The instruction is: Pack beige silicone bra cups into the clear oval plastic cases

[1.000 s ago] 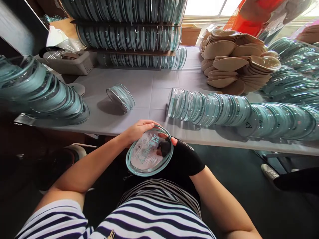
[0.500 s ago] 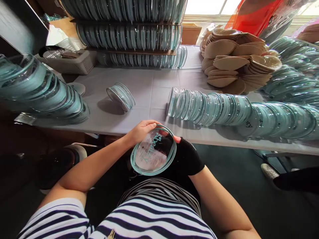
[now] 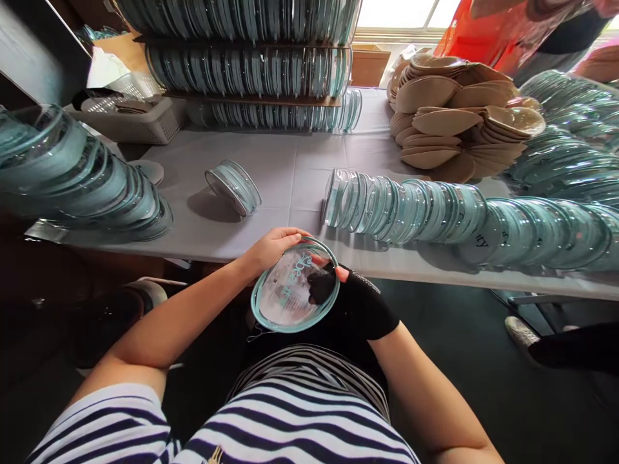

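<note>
The left hand [image 3: 271, 248] grips the top edge of a round clear case [image 3: 294, 293], and the right hand [image 3: 338, 293], in a black glove, holds it from below, over the lap. Just past the hands is the table [image 3: 290, 167]. A long row of cases [image 3: 459, 219] lies there, a small stack [image 3: 233, 187] to the left, tan pads [image 3: 459, 116] behind.

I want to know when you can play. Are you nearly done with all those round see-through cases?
Lots look done: a long row of cases lies on the table, with more stacked behind. In hand: the left hand and the gloved right hand hold one round case. Probably left: a pile of tan pads waits, so likely not nearly.
</note>
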Demonstrator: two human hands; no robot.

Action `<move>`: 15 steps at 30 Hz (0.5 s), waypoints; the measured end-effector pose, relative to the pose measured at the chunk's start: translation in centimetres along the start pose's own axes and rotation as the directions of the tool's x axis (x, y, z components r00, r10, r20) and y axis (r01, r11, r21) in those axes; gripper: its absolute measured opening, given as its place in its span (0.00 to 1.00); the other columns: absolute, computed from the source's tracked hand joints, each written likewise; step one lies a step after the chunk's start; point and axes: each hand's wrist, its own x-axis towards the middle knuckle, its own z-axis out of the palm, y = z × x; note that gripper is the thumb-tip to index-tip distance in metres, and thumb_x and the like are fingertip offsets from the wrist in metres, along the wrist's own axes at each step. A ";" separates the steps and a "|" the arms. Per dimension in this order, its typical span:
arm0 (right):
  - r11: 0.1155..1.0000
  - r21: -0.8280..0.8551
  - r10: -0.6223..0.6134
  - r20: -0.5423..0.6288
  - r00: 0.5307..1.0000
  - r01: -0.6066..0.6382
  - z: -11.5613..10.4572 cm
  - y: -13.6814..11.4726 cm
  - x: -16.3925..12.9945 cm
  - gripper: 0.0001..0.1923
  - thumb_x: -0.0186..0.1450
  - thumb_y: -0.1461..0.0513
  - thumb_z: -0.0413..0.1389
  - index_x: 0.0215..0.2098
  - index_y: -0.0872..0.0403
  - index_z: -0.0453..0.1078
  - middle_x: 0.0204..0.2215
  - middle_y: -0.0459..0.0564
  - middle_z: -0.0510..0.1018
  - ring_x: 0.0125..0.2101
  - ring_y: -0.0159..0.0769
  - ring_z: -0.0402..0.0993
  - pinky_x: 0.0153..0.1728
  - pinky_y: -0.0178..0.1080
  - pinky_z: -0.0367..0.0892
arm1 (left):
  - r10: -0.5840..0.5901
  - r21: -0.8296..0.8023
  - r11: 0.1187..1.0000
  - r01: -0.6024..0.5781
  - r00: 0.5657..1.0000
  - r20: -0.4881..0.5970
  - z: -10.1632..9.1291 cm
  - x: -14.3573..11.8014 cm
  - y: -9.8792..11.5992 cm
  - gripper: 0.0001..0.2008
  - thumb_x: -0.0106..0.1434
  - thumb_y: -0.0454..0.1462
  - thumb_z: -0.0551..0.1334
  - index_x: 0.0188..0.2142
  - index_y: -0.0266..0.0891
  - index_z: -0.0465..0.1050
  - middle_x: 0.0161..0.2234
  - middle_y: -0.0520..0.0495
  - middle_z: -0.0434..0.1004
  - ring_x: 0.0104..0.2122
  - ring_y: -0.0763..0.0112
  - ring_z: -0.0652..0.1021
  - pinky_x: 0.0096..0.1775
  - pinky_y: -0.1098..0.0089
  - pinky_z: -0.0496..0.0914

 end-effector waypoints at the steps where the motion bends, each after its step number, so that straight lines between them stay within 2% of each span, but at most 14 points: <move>1: 1.000 -0.021 -0.011 -0.024 1.000 0.010 -0.1 -0.1 0.1 0.23 0.68 0.56 0.55 0.59 0.51 0.67 0.43 0.52 0.81 0.39 0.37 0.78 0.42 0.41 0.73 | -0.007 -0.015 1.000 0.007 1.000 0.001 -0.1 0.0 -0.2 0.17 0.57 0.45 0.68 0.41 0.34 0.78 0.38 0.42 0.83 0.37 0.63 0.80 0.44 0.64 0.72; 4: 0.994 -0.063 -0.094 -0.097 0.991 0.088 -0.5 -0.3 0.4 0.19 0.67 0.56 0.57 0.55 0.51 0.70 0.41 0.50 0.81 0.38 0.37 0.78 0.39 0.39 0.74 | -0.001 0.045 0.999 0.002 1.000 -0.011 -0.4 -0.2 -0.5 0.21 0.59 0.48 0.65 0.46 0.35 0.75 0.43 0.40 0.82 0.41 0.61 0.80 0.47 0.61 0.72; 6: 0.989 -0.068 -0.141 -0.181 0.973 0.130 -0.6 -0.3 0.7 0.20 0.66 0.56 0.59 0.55 0.49 0.69 0.41 0.48 0.81 0.38 0.37 0.78 0.39 0.39 0.73 | 0.012 0.251 0.968 -0.018 1.000 0.027 -0.3 -0.8 -0.4 0.27 0.58 0.49 0.67 0.53 0.37 0.72 0.49 0.39 0.79 0.48 0.57 0.78 0.51 0.59 0.69; 8: 0.980 -0.071 -0.197 -0.304 0.932 0.184 -0.6 -0.1 1.0 0.23 0.64 0.54 0.61 0.56 0.47 0.67 0.40 0.46 0.81 0.39 0.37 0.78 0.40 0.39 0.73 | 0.045 0.509 0.856 -0.087 0.995 0.094 0.2 -1.5 -0.1 0.38 0.51 0.48 0.72 0.60 0.41 0.67 0.57 0.40 0.73 0.55 0.54 0.73 0.57 0.58 0.65; 10: 0.971 -0.083 -0.238 -0.388 0.890 0.224 -0.3 0.3 1.3 0.25 0.62 0.53 0.61 0.56 0.47 0.66 0.38 0.44 0.81 0.39 0.36 0.78 0.40 0.38 0.73 | 0.097 0.693 0.701 -0.168 0.985 0.141 1.0 -1.9 0.2 0.45 0.45 0.48 0.76 0.62 0.44 0.65 0.60 0.42 0.69 0.58 0.52 0.70 0.58 0.58 0.63; 11: 0.966 -0.099 -0.259 -0.396 0.881 0.239 -0.1 0.6 1.5 0.25 0.62 0.53 0.61 0.56 0.47 0.66 0.37 0.43 0.80 0.38 0.35 0.77 0.39 0.36 0.72 | 0.127 0.750 0.632 -0.193 0.981 0.146 1.4 -1.8 0.2 0.44 0.44 0.50 0.76 0.60 0.44 0.67 0.58 0.42 0.70 0.56 0.51 0.71 0.56 0.58 0.64; 13: 0.960 -0.112 -0.279 -0.375 0.884 0.256 0.3 1.0 2.0 0.24 0.63 0.54 0.61 0.56 0.48 0.67 0.33 0.42 0.79 0.34 0.32 0.76 0.33 0.33 0.70 | 0.156 0.817 0.542 -0.198 0.979 0.133 1.9 -1.2 0.3 0.33 0.47 0.53 0.73 0.50 0.42 0.74 0.48 0.44 0.77 0.47 0.54 0.75 0.49 0.61 0.67; 15: 0.968 -0.049 -0.246 -0.357 0.901 0.245 0.6 1.0 2.3 0.23 0.63 0.55 0.60 0.55 0.48 0.67 0.28 0.40 0.77 0.26 0.29 0.72 0.26 0.30 0.66 | 0.154 0.809 0.559 -0.182 0.981 0.114 1.6 0.0 0.2 0.22 0.56 0.56 0.66 0.35 0.40 0.76 0.33 0.48 0.77 0.36 0.61 0.76 0.40 0.65 0.68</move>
